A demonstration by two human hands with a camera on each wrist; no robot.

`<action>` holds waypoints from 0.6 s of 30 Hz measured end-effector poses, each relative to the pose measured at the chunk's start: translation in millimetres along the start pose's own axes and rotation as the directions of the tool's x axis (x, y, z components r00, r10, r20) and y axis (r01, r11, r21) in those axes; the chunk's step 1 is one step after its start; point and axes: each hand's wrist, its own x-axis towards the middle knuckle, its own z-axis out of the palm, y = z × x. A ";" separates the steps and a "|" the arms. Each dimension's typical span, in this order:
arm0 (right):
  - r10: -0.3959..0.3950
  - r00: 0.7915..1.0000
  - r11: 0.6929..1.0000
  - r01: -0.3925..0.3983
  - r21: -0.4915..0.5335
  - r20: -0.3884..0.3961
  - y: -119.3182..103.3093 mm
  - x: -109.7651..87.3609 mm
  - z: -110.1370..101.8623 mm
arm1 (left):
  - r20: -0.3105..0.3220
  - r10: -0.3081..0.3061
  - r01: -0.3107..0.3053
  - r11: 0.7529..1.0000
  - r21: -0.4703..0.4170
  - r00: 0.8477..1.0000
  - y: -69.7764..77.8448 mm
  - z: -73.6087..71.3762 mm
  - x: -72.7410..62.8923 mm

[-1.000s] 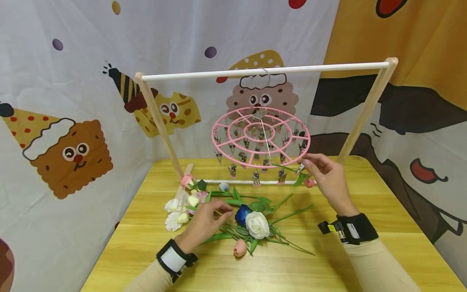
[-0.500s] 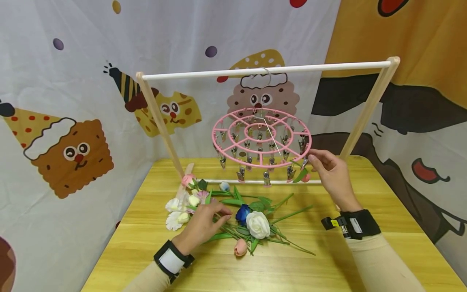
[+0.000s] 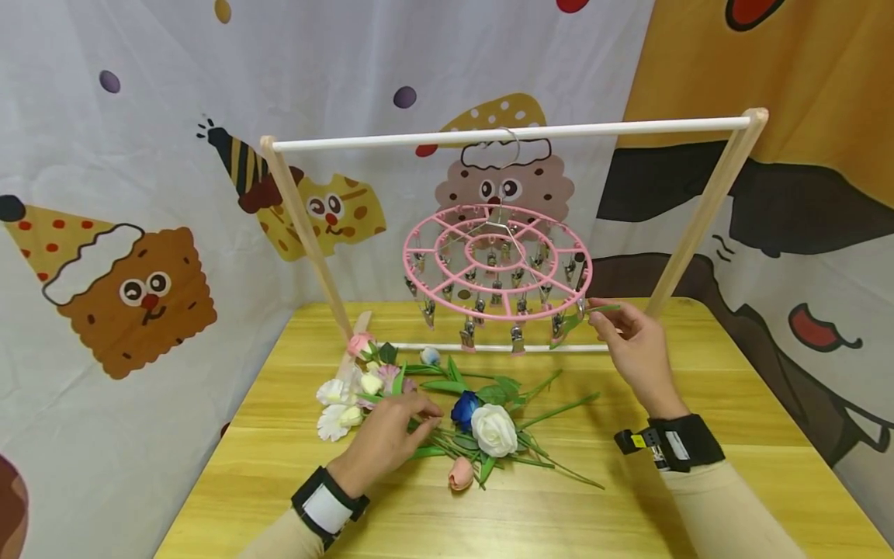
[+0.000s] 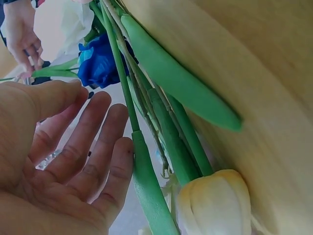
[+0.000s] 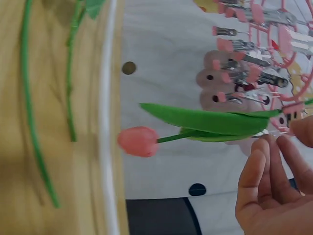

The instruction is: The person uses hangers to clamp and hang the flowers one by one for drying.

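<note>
My right hand point(image 3: 639, 341) pinches a small metal clip point(image 3: 581, 308) at the right edge of the round pink hanger point(image 3: 497, 291). A pink tulip point(image 5: 138, 142) with green leaves hangs bloom-down from that clip in the right wrist view, its stem end sticking out past the fingers; my hand hides the bloom in the head view. My left hand point(image 3: 382, 435) lies relaxed over the flower stems, holding nothing. In the left wrist view its fingertips are beside a green stem, with a blue rose point(image 4: 100, 63) and a cream-yellow tulip point(image 4: 215, 200) close by.
A white rose point(image 3: 493, 431) and a peach tulip point(image 3: 460, 473) lie mid-table. Pale blossoms point(image 3: 335, 411) and a pink rose point(image 3: 361, 345) are heaped left. The hanger, bearing several clips, hangs from a rack's white bar point(image 3: 433, 138) above the wooden table point(image 3: 559, 512).
The hanger turned a little and its clips shifted. At the right hand, the tulip's stem end now points right across the fingers and its bloom has dropped from sight. The left hand barely moved.
</note>
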 end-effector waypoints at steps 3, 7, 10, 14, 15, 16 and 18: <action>0.023 1.000 0.999 -0.024 -0.049 -0.013 5.2 -8.2 3.5 | -0.005 0.005 -0.005 1.000 0.014 1.000 0.3 1.2 -1.7; 0.067 0.998 0.989 -0.066 -0.129 0.003 11.1 -17.7 8.0 | -0.008 0.008 -0.008 1.000 0.030 1.000 2.3 2.4 -3.7; 0.080 0.995 0.970 -0.065 -0.234 0.056 15.7 -22.7 12.0 | -0.014 0.014 -0.013 0.999 0.037 1.000 3.8 2.9 -5.0; 0.068 0.980 0.945 -0.003 -0.327 0.188 21.6 -26.7 19.7 | -0.028 0.034 -0.032 0.998 0.048 0.999 6.3 2.7 -5.2; 0.063 0.973 0.941 0.017 -0.339 0.223 22.9 -27.3 21.8 | -0.032 0.040 -0.038 0.998 0.048 0.999 7.2 2.5 -5.0; 0.063 0.964 0.938 0.031 -0.345 0.258 23.9 -28.0 23.9 | -0.035 0.046 -0.044 0.998 0.047 0.998 8.0 2.4 -4.8; 0.055 0.945 0.932 0.067 -0.355 0.323 26.0 -28.9 27.6 | -0.037 0.052 -0.050 0.998 0.043 0.998 9.8 2.0 -4.3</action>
